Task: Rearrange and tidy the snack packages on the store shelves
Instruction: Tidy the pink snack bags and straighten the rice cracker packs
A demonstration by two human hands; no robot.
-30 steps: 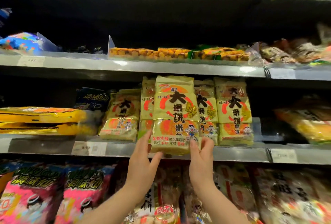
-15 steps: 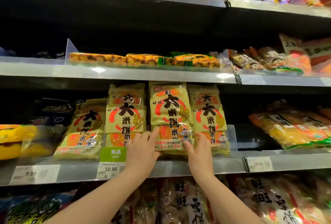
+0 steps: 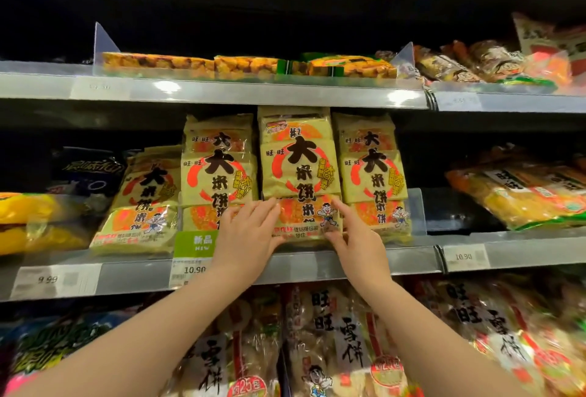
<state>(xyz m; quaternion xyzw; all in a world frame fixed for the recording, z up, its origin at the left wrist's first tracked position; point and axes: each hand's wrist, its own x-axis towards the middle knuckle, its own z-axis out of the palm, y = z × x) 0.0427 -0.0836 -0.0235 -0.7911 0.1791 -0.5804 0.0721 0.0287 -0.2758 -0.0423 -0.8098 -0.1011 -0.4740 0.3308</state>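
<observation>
Middle shelf (image 3: 348, 265), front edge. An upright yellow rice cracker package (image 3: 299, 171) stands between matching packages at left (image 3: 218, 174) and right (image 3: 372, 174). The left hand (image 3: 245, 239), fingers spread, lies flat on its lower left corner; the right hand (image 3: 355, 239), fingers extended, presses its lower right corner.
</observation>
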